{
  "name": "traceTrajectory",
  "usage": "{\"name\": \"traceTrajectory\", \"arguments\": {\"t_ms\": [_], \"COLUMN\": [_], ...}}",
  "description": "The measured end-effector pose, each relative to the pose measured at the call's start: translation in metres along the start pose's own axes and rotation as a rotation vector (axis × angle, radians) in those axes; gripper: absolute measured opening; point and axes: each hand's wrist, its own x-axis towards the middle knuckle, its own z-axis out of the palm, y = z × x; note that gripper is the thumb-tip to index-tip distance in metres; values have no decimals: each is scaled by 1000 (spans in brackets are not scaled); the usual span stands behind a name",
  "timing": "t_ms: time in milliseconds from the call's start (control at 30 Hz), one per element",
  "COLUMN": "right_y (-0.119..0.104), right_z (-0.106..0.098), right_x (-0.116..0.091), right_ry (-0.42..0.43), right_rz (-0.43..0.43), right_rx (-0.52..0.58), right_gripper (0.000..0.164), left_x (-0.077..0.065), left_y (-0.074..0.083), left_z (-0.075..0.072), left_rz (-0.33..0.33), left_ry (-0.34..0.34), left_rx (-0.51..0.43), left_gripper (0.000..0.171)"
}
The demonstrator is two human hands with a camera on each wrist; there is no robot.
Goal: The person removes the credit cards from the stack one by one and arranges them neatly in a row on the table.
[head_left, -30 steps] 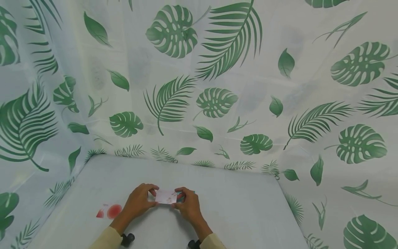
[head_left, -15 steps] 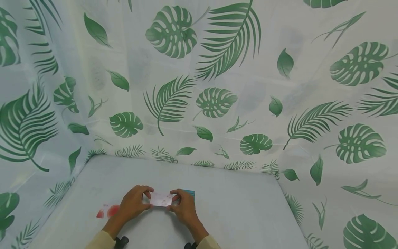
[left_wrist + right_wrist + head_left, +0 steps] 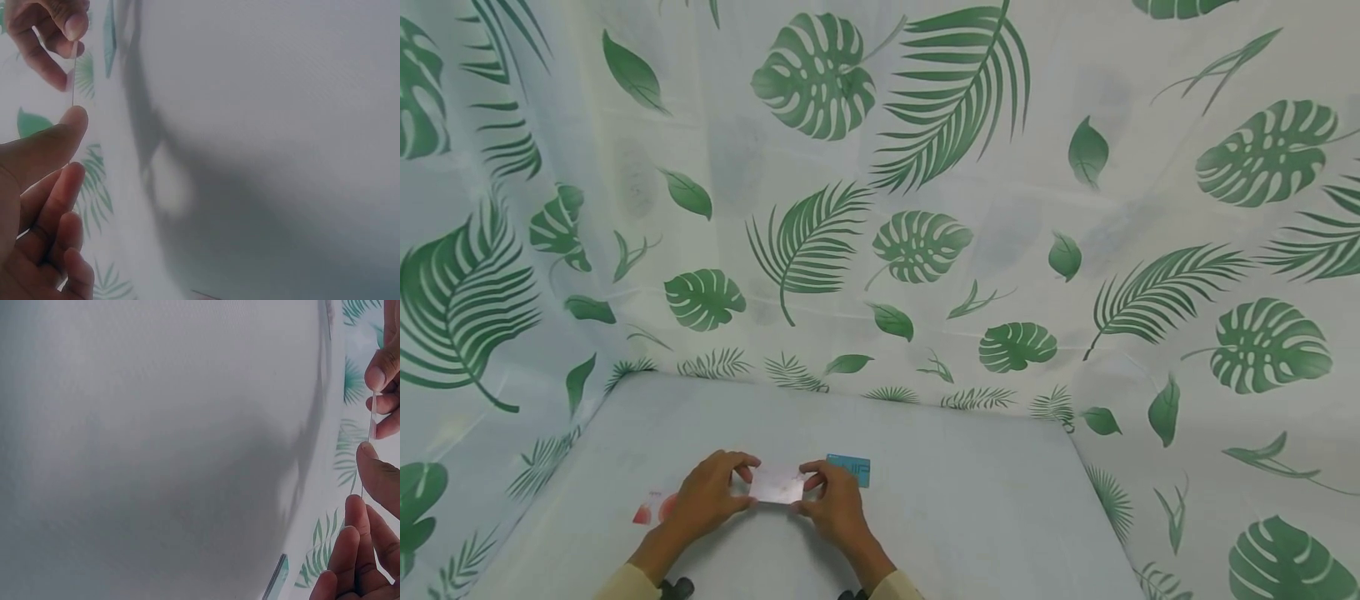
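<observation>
A thin pale pink card (image 3: 777, 485) is held up over the table between both hands. My left hand (image 3: 711, 493) pinches its left end between thumb and fingers, and my right hand (image 3: 837, 502) pinches the right end. Seen edge-on in the left wrist view, the card (image 3: 74, 75) is only a fine line. A blue card (image 3: 852, 470) with lettering lies flat just beyond my right hand. To the left, a white card with red shapes (image 3: 642, 512) lies partly hidden behind my left hand and wrist.
The white table (image 3: 985, 517) runs back to a wall sheet (image 3: 925, 333) printed with green leaves, which also rises at both sides. Dark wrist devices (image 3: 679, 588) show near the cuffs at the bottom edge.
Both hands have moved left and slightly nearer with the pink card. More of the blue card is uncovered, and the red-and-white card is more hidden. The pink card's dark printed marks have faded from view.
</observation>
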Motion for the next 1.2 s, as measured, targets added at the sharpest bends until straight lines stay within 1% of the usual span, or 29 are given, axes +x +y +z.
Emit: {"name": "traceTrajectory", "arguments": {"t_ms": [67, 133, 333, 600, 900, 1200], "right_y": [-1, -1, -4, -9, -12, -17], "right_z": [2, 4, 8, 14, 23, 31], "right_x": [-1, -1, -4, -6, -7, -9], "right_ry": [-8, -15, -29, -44, -61, -70], "right_rz": [8, 15, 13, 1, 1, 4], "right_rx": [5, 9, 22, 34, 29, 4], "right_gripper": [52, 52, 50, 50, 50, 50], "left_x": [-2, -5, -10, -15, -22, -29], "left_y": [-2, -3, -3, -7, -14, -17], "left_z": [-2, -4, -8, -12, -17, -22], "left_rz": [14, 12, -45, -76, -75, -103], "left_ry": [3, 3, -22, -38, -40, -58], "left_rx": [-3, 4, 40, 46, 45, 36], "left_gripper": [53, 53, 53, 53, 54, 53]}}
